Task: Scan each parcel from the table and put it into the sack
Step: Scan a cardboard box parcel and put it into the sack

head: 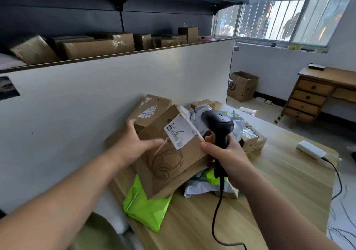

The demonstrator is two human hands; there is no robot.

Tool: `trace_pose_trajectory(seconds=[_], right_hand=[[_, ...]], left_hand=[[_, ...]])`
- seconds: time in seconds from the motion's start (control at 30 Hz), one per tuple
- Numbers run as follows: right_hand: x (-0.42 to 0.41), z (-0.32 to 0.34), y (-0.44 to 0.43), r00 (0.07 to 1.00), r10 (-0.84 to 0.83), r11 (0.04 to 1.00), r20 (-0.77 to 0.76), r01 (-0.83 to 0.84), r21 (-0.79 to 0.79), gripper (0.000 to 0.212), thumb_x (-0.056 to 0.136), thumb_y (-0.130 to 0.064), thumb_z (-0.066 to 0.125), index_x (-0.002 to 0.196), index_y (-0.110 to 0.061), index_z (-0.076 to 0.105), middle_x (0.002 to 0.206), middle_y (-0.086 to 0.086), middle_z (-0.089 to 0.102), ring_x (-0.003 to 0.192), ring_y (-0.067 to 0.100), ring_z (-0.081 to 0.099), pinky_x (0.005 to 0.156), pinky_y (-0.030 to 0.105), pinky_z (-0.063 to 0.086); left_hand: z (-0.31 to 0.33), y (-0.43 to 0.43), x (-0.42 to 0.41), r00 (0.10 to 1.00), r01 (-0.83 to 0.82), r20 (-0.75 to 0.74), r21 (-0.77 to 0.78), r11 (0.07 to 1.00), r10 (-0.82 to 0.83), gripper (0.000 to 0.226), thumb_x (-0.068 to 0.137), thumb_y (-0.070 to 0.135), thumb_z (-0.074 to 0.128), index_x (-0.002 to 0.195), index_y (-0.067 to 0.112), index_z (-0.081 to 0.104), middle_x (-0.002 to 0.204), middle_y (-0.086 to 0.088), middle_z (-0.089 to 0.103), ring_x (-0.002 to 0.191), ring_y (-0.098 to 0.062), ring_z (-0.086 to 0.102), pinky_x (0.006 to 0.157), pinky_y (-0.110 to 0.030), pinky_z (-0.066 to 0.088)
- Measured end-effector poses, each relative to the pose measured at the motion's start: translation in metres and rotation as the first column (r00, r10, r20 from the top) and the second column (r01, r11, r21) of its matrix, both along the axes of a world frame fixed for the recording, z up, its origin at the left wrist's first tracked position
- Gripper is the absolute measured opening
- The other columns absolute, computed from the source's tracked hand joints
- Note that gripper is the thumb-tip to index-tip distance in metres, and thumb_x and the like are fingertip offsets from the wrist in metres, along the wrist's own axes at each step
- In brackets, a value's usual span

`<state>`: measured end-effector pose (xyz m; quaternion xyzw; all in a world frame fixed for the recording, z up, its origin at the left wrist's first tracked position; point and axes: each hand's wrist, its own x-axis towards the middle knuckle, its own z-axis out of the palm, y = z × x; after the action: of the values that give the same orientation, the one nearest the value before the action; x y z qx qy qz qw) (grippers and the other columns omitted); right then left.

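Note:
A brown cardboard parcel (169, 159) with a white label lies tilted on top of the pile on the wooden table (269, 182). My left hand (134, 141) rests on its left side with fingers spread, the thumb lying across its face. My right hand (225, 153) grips the handle of a black barcode scanner (217, 122), whose head sits just right of the label, and its thumb touches the parcel's right edge. A bright green poly bag (146, 207) lies under the parcel. The sack (96, 232) shows as an olive-grey opening at the bottom left.
More brown boxes (152, 107) and grey poly bags (204, 188) are heaped behind and right of the parcel. A white partition (96, 95) runs along the table's left. A white power adapter (310, 149) with cable lies at the right edge. The scanner's cord trails toward me.

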<state>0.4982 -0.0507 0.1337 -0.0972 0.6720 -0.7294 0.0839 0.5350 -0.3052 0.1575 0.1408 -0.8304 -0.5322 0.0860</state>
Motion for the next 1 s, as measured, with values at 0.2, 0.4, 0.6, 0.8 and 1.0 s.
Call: trace_pose_trajectory(seconds=[0.2, 0.4, 0.6, 0.8, 1.0], right_hand=[[-0.006, 0.008, 0.019, 0.96, 0.278, 0.955, -0.032, -0.273, 0.119, 0.059, 0.056, -0.034, 0.085, 0.107, -0.012, 0.066, 0.102, 0.01, 0.072, 0.088, 0.023, 0.072, 0.071, 0.033, 0.058], [-0.009, 0.011, 0.024, 0.946, 0.323, 0.934, 0.028, -0.323, 0.153, 0.058, 0.063, -0.039, 0.081, 0.11, -0.011, 0.063, 0.11, 0.014, 0.07, 0.099, 0.032, 0.07, 0.078, 0.042, 0.06], [-0.012, 0.012, 0.019, 0.998, 0.064, 0.984, 0.019, -0.067, 0.167, 0.019, 0.092, -0.035, 0.066, 0.108, -0.024, 0.063, 0.106, 0.013, 0.072, 0.096, 0.029, 0.07, 0.08, 0.041, 0.057], [0.0, 0.034, 0.013, 0.978, 0.164, 0.979, 0.132, -0.177, 0.098, 0.032, 0.092, -0.039, 0.065, 0.102, -0.01, 0.058, 0.067, 0.007, 0.066, 0.055, 0.022, 0.061, 0.05, 0.031, 0.05], [0.025, 0.055, -0.016, 0.866, 0.341, 0.93, 0.365, -0.369, 0.006, 0.037, 0.09, -0.046, 0.063, 0.1, -0.01, 0.058, 0.063, 0.007, 0.058, 0.049, 0.018, 0.054, 0.046, 0.027, 0.048]], left_hand=[[0.047, -0.002, -0.015, 0.913, 0.265, 0.199, 0.375, 0.888, -0.357, 0.111, 0.055, 0.026, 0.09, 0.147, 0.024, 0.028, 0.131, -0.006, 0.053, 0.101, -0.018, 0.063, 0.076, -0.033, 0.056], [0.034, 0.002, -0.016, 0.786, 0.331, 0.294, 0.542, 0.772, -0.544, 0.055, 0.065, 0.014, 0.076, 0.115, 0.001, 0.057, 0.1, -0.023, 0.068, 0.082, -0.032, 0.069, 0.076, -0.044, 0.059], [0.026, 0.0, -0.013, 0.895, 0.289, 0.219, 0.381, 0.878, -0.389, 0.072, 0.05, 0.002, 0.078, 0.118, 0.003, 0.053, 0.102, -0.017, 0.068, 0.089, -0.026, 0.069, 0.069, -0.033, 0.058], [0.019, -0.019, 0.007, 0.981, 0.182, 0.003, -0.344, 0.921, -0.193, 0.101, 0.044, 0.019, 0.093, 0.13, 0.027, 0.041, 0.123, 0.001, 0.055, 0.115, -0.018, 0.052, 0.102, -0.037, 0.042], [0.008, -0.039, 0.032, 0.981, -0.031, -0.164, -0.664, 0.747, -0.105, 0.103, 0.045, 0.021, 0.092, 0.135, 0.014, 0.042, 0.129, -0.008, 0.048, 0.119, -0.029, 0.043, 0.101, -0.035, 0.037]])
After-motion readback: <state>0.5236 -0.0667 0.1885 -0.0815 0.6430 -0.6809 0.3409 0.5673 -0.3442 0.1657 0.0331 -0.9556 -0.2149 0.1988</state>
